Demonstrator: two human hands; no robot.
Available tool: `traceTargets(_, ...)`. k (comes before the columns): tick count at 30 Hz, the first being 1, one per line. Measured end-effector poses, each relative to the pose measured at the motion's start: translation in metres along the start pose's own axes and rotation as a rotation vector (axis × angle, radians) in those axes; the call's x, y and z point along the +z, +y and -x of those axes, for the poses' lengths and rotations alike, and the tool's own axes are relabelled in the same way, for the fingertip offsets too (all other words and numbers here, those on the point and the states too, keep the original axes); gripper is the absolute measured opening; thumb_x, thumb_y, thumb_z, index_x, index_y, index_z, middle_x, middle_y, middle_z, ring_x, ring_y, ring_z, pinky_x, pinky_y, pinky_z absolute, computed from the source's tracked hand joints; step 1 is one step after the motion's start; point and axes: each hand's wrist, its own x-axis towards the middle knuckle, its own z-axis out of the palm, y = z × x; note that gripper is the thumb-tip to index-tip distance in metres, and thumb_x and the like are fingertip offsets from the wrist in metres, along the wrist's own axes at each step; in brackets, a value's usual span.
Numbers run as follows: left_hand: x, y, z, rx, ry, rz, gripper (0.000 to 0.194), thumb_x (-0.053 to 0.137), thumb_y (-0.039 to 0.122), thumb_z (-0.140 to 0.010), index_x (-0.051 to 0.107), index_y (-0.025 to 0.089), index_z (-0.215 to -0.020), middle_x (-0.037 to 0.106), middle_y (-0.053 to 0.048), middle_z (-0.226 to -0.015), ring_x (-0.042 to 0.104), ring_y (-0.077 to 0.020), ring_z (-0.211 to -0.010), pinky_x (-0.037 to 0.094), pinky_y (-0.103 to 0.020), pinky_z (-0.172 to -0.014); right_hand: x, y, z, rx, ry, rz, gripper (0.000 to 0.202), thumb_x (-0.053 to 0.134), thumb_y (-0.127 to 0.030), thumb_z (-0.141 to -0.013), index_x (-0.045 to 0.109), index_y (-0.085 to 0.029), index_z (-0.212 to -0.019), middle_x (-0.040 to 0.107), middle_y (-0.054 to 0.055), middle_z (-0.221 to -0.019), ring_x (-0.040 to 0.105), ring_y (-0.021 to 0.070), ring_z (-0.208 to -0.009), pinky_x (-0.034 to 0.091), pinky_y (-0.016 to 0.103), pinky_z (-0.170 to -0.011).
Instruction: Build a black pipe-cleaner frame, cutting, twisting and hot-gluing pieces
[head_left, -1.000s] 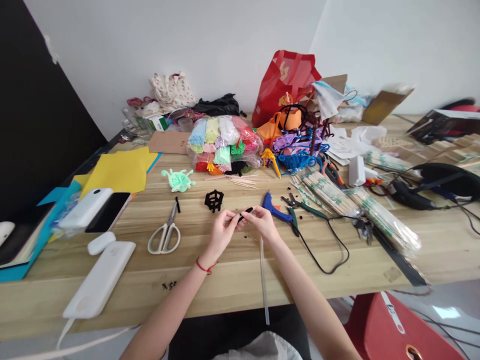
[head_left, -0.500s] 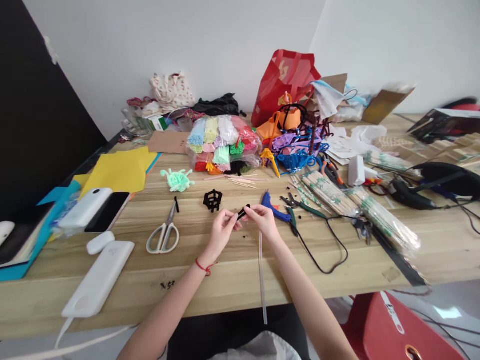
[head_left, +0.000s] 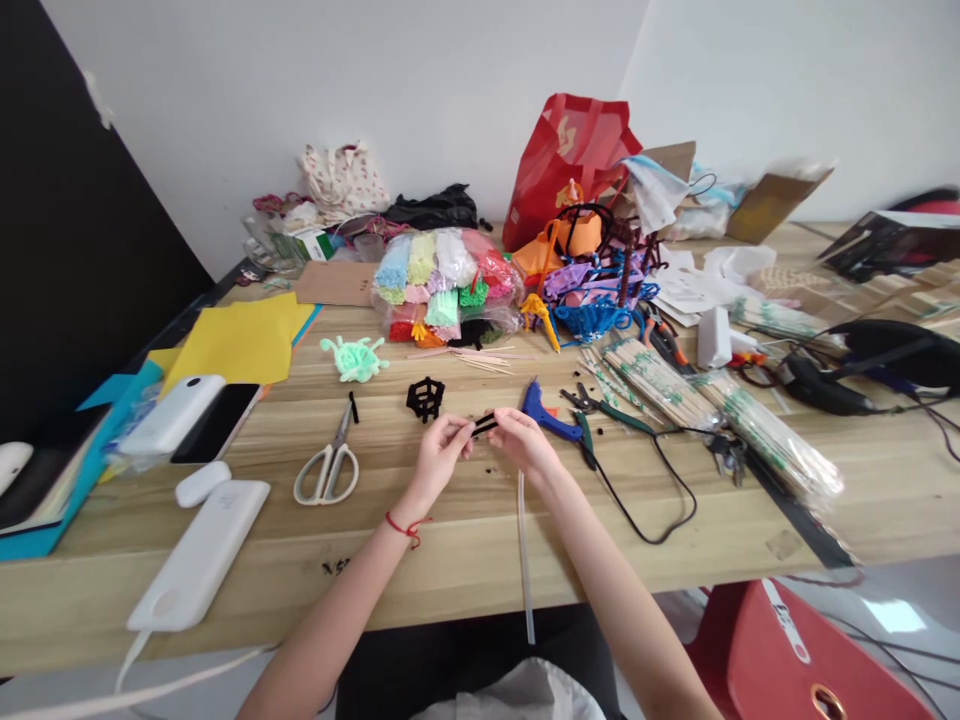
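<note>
Between my two hands stretches a short length of black pipe cleaner (head_left: 484, 423) that looks doubled, two strands side by side. My left hand (head_left: 444, 447) pinches its left end, and the fingers of my right hand (head_left: 523, 440) close on its right end. Just beyond my left hand lies a black openwork shape (head_left: 426, 399) of pipe cleaner. White-handled scissors (head_left: 328, 468) rest to the left, with a small black piece (head_left: 355, 407) by their tip. A blue glue gun (head_left: 551, 415) lies right of my right hand, and a clear glue stick (head_left: 525, 560) runs toward the table's front edge.
Green-handled pliers (head_left: 600, 410) lie beside the glue gun, near a black cable. A mint-green fuzzy piece (head_left: 355, 359), a bag of coloured pipe cleaners (head_left: 450, 285) and bundled sticks (head_left: 660, 385) stand farther back. A phone (head_left: 217, 425) and white power bank (head_left: 201, 555) occupy the left.
My hands have shifted slightly, with the right fingers moving toward the right end of the black pipe cleaner. More of its length now shows between them, and the two strands look more apart.
</note>
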Motion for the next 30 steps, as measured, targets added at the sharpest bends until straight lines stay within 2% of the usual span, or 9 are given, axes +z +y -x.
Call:
traceTargets(5, -0.001, 0.001, -0.002, -0.026, -0.045, 0.062, 0.026, 0.066, 0.037, -0.074, 0.054, 0.016, -0.079, 0.054, 0.005, -0.054, 0.048, -0.0073, -0.047, 0.038, -0.020, -0.049, -0.002, 0.006, -0.003, 0.021, -0.080, -0.275, 0.012, 0.073, -0.019, -0.069, 0.065, -0.015, -0.077, 0.065, -0.002, -0.071, 0.057, 0.0056, -0.058, 0.048, 0.015, -0.056)
traceTargets(9, 0.006, 0.000, -0.001, -0.064, -0.060, 0.116, 0.027, 0.067, 0.039, -0.073, 0.054, 0.016, -0.078, 0.053, 0.005, -0.053, 0.048, -0.0075, -0.047, 0.038, -0.021, -0.049, 0.002, 0.009, -0.003, -0.038, -0.063, -0.411, 0.008, 0.068, -0.013, -0.071, 0.062, -0.019, -0.072, 0.066, -0.003, -0.080, 0.055, 0.0055, -0.058, 0.048, 0.016, -0.056)
traceTargets(13, 0.011, 0.000, 0.000, -0.086, -0.062, 0.162, 0.028, 0.067, 0.040, -0.073, 0.054, 0.015, -0.077, 0.053, 0.005, -0.052, 0.047, -0.0073, -0.047, 0.038, -0.021, -0.049, 0.006, 0.008, -0.001, -0.153, -0.006, -0.378, 0.014, 0.067, -0.014, -0.070, 0.056, -0.020, -0.063, 0.064, -0.003, -0.091, 0.050, 0.0051, -0.055, 0.046, 0.018, -0.055)
traceTargets(17, 0.006, 0.003, -0.001, -0.031, -0.001, 0.122, 0.027, 0.067, 0.039, -0.073, 0.055, 0.016, -0.076, 0.054, 0.005, -0.052, 0.048, -0.0075, -0.047, 0.039, -0.020, -0.049, 0.010, 0.004, 0.002, -0.187, -0.021, -0.206, 0.016, 0.072, -0.020, -0.066, 0.057, -0.018, -0.063, 0.061, -0.003, -0.096, 0.049, 0.0047, -0.057, 0.043, 0.019, -0.054)
traceTargets(20, -0.003, 0.007, -0.004, 0.020, 0.076, 0.069, 0.025, 0.068, 0.038, -0.072, 0.056, 0.016, -0.076, 0.057, 0.003, -0.054, 0.051, -0.0081, -0.049, 0.041, -0.021, -0.051, 0.011, 0.003, 0.003, -0.152, -0.021, -0.065, 0.020, 0.074, -0.027, -0.066, 0.056, -0.018, -0.066, 0.058, -0.002, -0.077, 0.044, 0.0045, -0.050, 0.037, 0.019, -0.047)
traceTargets(23, -0.011, 0.009, -0.007, 0.038, 0.117, 0.045, 0.025, 0.070, 0.037, -0.071, 0.058, 0.015, -0.077, 0.059, 0.002, -0.056, 0.053, -0.0086, -0.051, 0.043, -0.021, -0.053, 0.011, 0.004, 0.005, 0.014, -0.080, -0.030, 0.026, 0.073, -0.034, -0.069, 0.052, -0.018, -0.068, 0.040, -0.008, -0.049, 0.028, 0.0033, -0.038, 0.022, 0.016, -0.037)
traceTargets(25, -0.015, 0.011, -0.008, 0.047, 0.133, 0.036, 0.025, 0.070, 0.036, -0.070, 0.058, 0.015, -0.078, 0.059, 0.002, -0.057, 0.054, -0.0087, -0.051, 0.044, -0.020, -0.053, 0.011, 0.003, 0.007, 0.111, -0.131, -0.035, 0.028, 0.072, -0.034, -0.071, 0.049, -0.018, -0.067, 0.035, -0.010, -0.044, 0.024, 0.0028, -0.036, 0.017, 0.016, -0.035)
traceTargets(30, -0.016, 0.014, -0.007, 0.077, 0.121, 0.007, 0.024, 0.068, 0.035, -0.072, 0.061, 0.015, -0.083, 0.060, 0.001, -0.060, 0.055, -0.0091, -0.054, 0.047, -0.021, -0.056, 0.011, 0.001, 0.008, 0.102, -0.117, -0.054, 0.025, 0.070, -0.030, -0.072, 0.049, -0.018, -0.066, 0.052, -0.005, -0.049, 0.042, 0.0053, -0.038, 0.033, 0.016, -0.036)
